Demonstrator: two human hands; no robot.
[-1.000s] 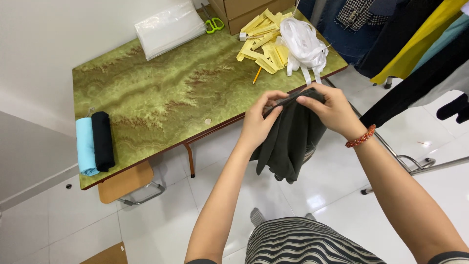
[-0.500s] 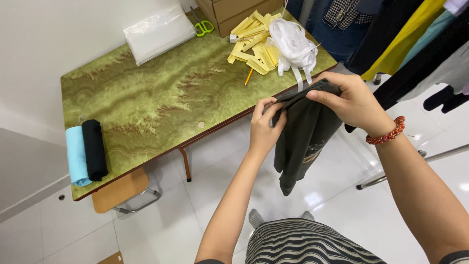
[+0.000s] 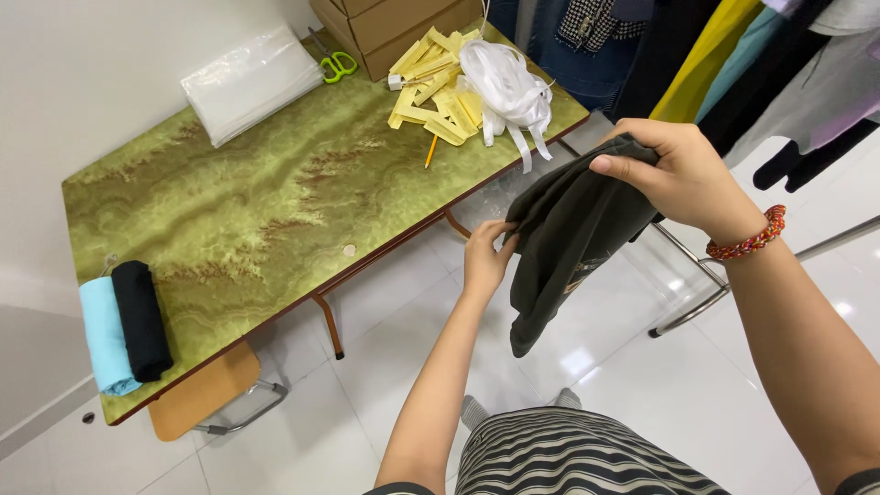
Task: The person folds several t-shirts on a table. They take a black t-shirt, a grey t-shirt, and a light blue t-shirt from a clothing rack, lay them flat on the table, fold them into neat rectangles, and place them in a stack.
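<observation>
Green marbled tabletop carries a cardboard box at its far edge, contents unseen. Beside the box lie yellow tags, white ribbon and scissors. Off the tabletop's near edge, both hands grip a dark garment: left hand pinching its side, right hand clenched on top.

Two hands, one dark garment, two rolled cloths, one green-handled scissors, one plastic bag stack
</observation>
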